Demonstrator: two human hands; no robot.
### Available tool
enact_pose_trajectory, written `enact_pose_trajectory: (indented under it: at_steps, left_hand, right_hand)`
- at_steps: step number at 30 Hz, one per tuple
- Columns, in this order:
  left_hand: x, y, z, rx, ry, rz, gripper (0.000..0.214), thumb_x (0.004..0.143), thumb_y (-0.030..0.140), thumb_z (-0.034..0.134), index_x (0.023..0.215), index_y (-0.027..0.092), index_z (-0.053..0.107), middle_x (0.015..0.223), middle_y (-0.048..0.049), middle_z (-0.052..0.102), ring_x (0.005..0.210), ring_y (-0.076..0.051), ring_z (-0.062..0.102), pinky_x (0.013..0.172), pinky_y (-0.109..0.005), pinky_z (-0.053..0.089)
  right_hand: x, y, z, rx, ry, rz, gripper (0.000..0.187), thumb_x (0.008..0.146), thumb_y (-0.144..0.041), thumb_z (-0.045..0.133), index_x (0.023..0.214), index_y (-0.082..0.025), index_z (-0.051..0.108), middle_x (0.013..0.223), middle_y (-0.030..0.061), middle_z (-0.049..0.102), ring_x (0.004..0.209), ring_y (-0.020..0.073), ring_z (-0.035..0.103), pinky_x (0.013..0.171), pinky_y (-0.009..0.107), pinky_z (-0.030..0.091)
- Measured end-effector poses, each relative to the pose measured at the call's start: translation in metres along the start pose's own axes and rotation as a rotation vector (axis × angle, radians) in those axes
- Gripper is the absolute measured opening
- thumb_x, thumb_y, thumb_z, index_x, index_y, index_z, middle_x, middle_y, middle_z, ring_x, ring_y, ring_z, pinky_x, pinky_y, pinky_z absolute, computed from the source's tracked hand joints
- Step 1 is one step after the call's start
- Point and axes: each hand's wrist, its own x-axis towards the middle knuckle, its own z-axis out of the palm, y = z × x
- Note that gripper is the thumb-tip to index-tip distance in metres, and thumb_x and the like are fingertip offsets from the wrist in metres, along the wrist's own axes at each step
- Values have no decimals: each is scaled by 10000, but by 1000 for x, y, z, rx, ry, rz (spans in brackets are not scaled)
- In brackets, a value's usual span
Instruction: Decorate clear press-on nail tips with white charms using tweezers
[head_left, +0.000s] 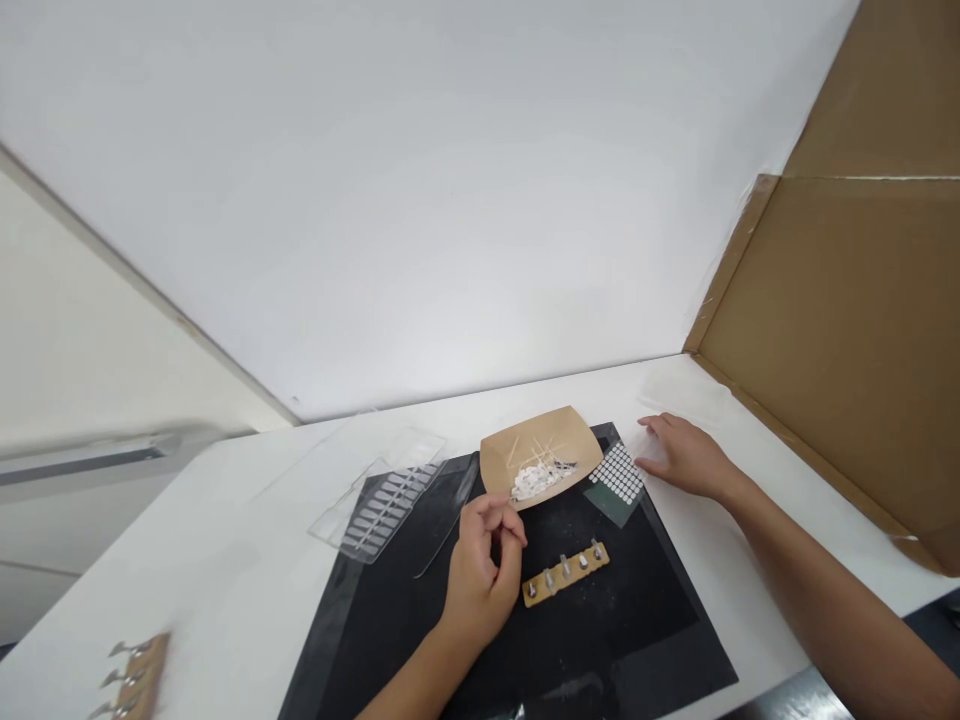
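Observation:
My left hand [486, 565] is closed in a pinch above the black mat, at the near edge of a brown paper tray [495, 445]. Whatever its fingertips may hold is too small to make out. To its right lies a wooden strip [556, 582] bearing several small metal and clear pieces. My right hand [686, 457] has thumb and fingers apart beside a green sheet [609, 503] covered with white round dots. Something clear shows faintly near those fingertips, but contact is uncertain. Inside the paper tray are a white heap [536, 480] and thin sticks.
A clear plastic tray of nail-shaped pieces [382, 510] overlaps the black mat [637, 620] at left, near a thin dark curved tool [450, 530]. Another wooden strip with metal pieces [142, 675] stands front left. White panel [480, 200] behind; cardboard wall [847, 370] at right.

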Motion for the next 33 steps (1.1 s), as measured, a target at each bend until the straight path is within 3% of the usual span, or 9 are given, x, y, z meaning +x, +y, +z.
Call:
enact_pose_trajectory:
  at_steps: [8,17,25,29,33]
  left_hand:
    - [3,1,-4,-27,37,-55,300,968,132,471,1243,239,415,763,57,611,635,-144,619,679,-292,495]
    - [-2,-2,-3,28,-7,-20,311,990,117,435,1276,235,401,776,53,603,659,-140,617,730,-308,503]
    - [-1,1,-5,36,-9,-9,280,1001,116,424,1256,232,413,772,52,603,643,-137,612,692,-283,500]
    - [-2,3,-6,26,-19,-10,265,1012,110,418,1249,229,424,776,48,608,660,-141,616,686,-278,504]
    - [1,5,-6,17,-29,-3,213,1001,82,414,1118,238,501,768,41,597,654,-143,598,660,-274,496]
  right_hand:
    - [-2,7,0,212,18,-16,723,840,-459,819,1460,-258,507,1247,113,667,1052,289,710,890,422,575]
    - [5,18,11,460,-8,109,832,754,-469,903,1454,-228,521,1182,90,628,835,194,677,798,387,606]
    - [9,21,1,653,13,217,605,889,-380,767,1412,-237,500,1057,72,737,920,230,728,884,417,607]
    - [8,10,-10,657,147,172,615,940,-450,700,1466,-264,443,1055,55,745,1021,249,726,968,450,585]
    - [7,-4,-14,639,277,120,504,962,-497,669,1390,-278,519,1063,63,753,1043,264,723,885,428,607]
